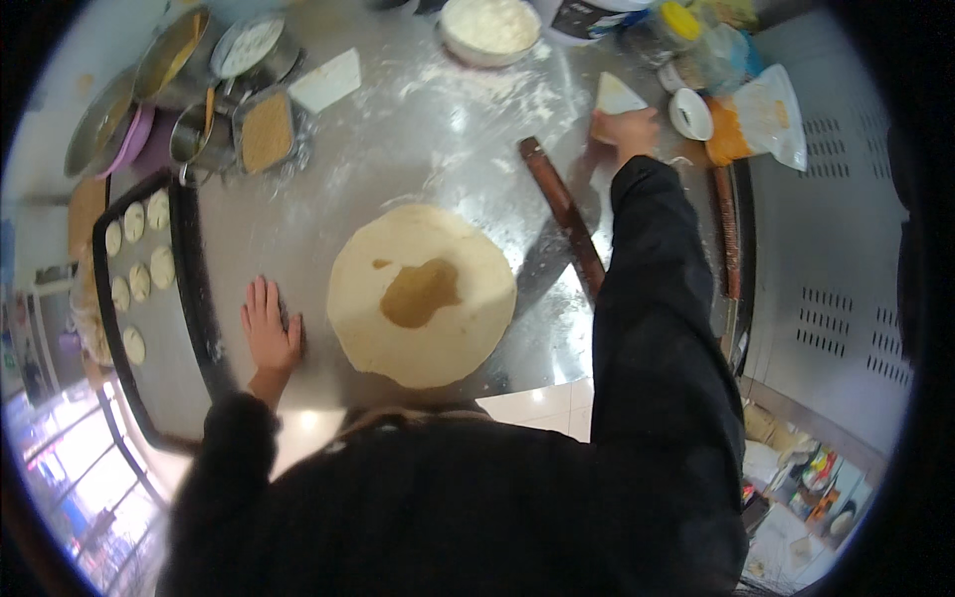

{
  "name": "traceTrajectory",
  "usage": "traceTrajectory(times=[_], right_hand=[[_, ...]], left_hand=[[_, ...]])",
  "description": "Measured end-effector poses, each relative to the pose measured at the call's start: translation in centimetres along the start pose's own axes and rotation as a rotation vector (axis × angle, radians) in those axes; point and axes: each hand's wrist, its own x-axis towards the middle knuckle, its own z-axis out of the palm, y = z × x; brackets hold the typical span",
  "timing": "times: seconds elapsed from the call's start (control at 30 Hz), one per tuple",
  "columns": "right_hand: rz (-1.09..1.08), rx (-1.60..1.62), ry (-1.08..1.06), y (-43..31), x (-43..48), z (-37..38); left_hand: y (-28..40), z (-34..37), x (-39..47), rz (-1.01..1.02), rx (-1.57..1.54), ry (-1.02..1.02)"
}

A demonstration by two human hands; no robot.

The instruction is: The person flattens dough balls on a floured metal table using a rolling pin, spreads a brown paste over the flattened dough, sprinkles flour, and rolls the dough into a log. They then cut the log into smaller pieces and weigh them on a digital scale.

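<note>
A round sheet of rolled dough point(358, 313) lies flat on the steel worktable point(298, 216), with a brown, wet-looking patch of paste or oil point(421, 292) near its middle. My left hand point(270, 328) rests palm down on the steel to the left of the dough, fingers slightly apart, holding nothing. At the upper right, my right hand point(630, 133) is on a pale, flat dough scraper point(618, 95), its fingers closed around the near edge. A dark wooden rolling pin point(559, 198) lies slantwise between the dough and my right arm; its near end is hidden by the sleeve.
On the left is a black-rimmed baking tray point(160, 373) with several dough pieces. Pots point(257, 63), a tub of brown crumbs or sugar point(266, 133) and a white scraper point(326, 80) stand back left. A flour bowl point(489, 33) is at the back; a small white bowl point(691, 114) is right.
</note>
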Motion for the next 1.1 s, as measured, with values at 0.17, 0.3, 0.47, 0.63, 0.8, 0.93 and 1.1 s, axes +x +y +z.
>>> traceTrajectory(times=[0.17,0.3,0.47,0.63,0.8,0.93,1.1], right_hand=[[-0.037,-0.209,-0.054,0.0,3.0,0.4],[-0.4,-0.157,0.065,2.8,2.9,-0.8],[-0.337,0.894,-0.221,4.8,-9.8,-6.3],[-0.564,0.1,-0.369,4.8,-27.4,-4.7],[-1.012,-0.346,-0.11,3.3,-42.3,5.1],[-1.238,-0.3,-0.251,2.3,-47.8,4.8],[-0.851,-0.306,-0.113,-0.3,-40.5,0.2]], left_hand=[[0.4,-0.1,-0.2,-0.008,0.006,0.016],[0.1,-0.1,0.0,0.057,-0.033,0.071],[-0.1,0.1,-0.3,0.034,-0.026,0.052],[0.0,0.2,0.0,0.047,-0.025,0.09],[-0.1,0.2,0.0,0.047,-0.045,0.106],[-0.9,-0.2,-2.1,0.096,-0.071,0.034],[-1.9,-0.7,-4.3,0.144,-0.094,0.001]])
